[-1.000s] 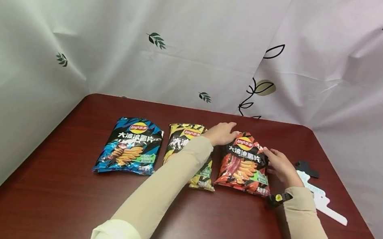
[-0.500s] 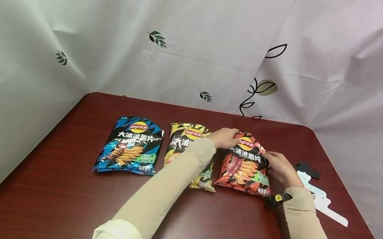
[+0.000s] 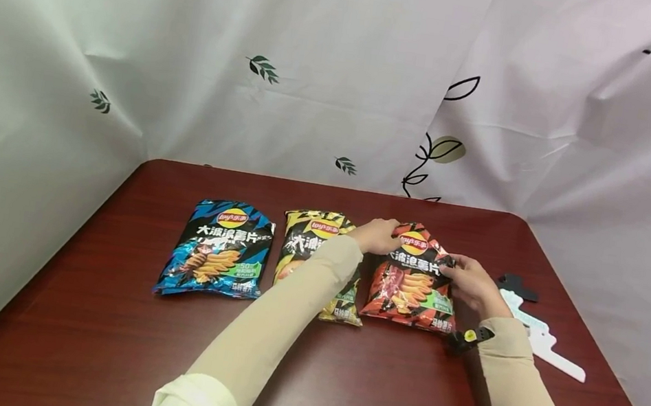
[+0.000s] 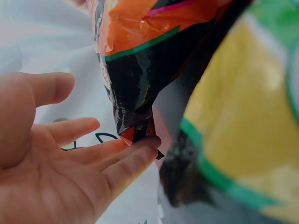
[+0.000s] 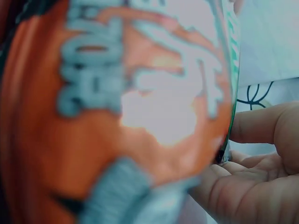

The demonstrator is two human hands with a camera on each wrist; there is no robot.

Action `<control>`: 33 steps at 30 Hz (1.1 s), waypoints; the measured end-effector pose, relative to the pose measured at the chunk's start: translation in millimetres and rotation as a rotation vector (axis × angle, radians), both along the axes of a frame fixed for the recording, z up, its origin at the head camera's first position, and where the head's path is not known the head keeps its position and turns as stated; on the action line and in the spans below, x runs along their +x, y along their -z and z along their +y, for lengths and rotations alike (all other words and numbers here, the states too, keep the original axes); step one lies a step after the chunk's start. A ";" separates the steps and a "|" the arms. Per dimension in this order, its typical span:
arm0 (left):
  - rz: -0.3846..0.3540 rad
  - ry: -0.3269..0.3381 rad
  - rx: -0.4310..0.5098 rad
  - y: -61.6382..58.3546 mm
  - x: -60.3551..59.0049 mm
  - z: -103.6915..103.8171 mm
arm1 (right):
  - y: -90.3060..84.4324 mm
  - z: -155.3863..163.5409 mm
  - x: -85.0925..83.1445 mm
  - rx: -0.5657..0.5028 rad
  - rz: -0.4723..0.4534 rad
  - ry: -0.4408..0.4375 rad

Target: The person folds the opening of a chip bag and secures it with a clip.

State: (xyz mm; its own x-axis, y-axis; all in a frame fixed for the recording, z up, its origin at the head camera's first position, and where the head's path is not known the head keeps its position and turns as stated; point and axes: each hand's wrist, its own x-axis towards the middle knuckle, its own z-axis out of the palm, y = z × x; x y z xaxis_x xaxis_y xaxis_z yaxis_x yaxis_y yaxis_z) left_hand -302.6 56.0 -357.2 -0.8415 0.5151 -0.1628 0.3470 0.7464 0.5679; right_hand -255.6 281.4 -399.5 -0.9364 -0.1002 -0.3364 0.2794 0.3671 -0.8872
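A red-orange chip bag [image 3: 410, 288] lies rightmost in a row of three on the dark red table [image 3: 337, 385]. My left hand [image 3: 379, 236] reaches across the yellow bag [image 3: 312, 229] to the red bag's top left corner. In the left wrist view that hand [image 4: 70, 172] is spread, its fingertips [image 4: 145, 144] touching the corner of the red bag [image 4: 140, 56], the thumb held apart. My right hand [image 3: 467, 283] grips the bag's right edge. In the right wrist view that edge of the bag [image 5: 117, 116] sits between the thumb and fingers [image 5: 224, 186].
A blue chip bag [image 3: 217, 250] lies at the left of the row. A flat white plastic piece [image 3: 541, 336] and a small black piece [image 3: 515, 284] rest near the table's right edge. White printed cloth hangs behind and on both sides.
My right hand has closed in on the red bag's right edge. The left hand has shifted slightly on the top corner. The other bags have not moved.
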 end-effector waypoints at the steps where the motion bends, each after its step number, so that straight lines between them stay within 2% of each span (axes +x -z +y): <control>1: -0.001 -0.002 -0.001 0.0 0.1 -0.1 | -0.4 -0.3 0.5 -0.001 0.003 0.002; 8: 0.042 -0.020 -0.016 -3.9 2.1 0.3 | -5.8 -0.3 3.3 -0.015 0.011 0.029; 16: 0.064 -0.035 0.030 -14.5 7.1 2.2 | -14.8 1.9 8.5 -0.009 0.042 0.052; 22: 0.055 -0.031 0.078 -21.2 11.0 -0.7 | -20.6 1.3 12.7 -0.021 0.067 0.043; 28: 0.037 -0.068 0.128 -25.5 13.9 -2.4 | -26.0 1.2 15.9 -0.029 0.087 0.031; 33: 0.061 -0.081 0.121 -29.7 15.1 -0.6 | -30.6 4.3 18.7 0.001 0.124 0.014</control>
State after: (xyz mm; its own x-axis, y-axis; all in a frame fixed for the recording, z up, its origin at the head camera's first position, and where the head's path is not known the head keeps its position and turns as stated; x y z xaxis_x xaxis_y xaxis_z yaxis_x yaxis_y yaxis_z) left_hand -287.5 55.4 -327.5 -0.8875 0.4580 -0.0508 0.3252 0.7006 0.6351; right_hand -236.9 285.7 -368.9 -0.9721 -0.0863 -0.2180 0.1729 0.3644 -0.9151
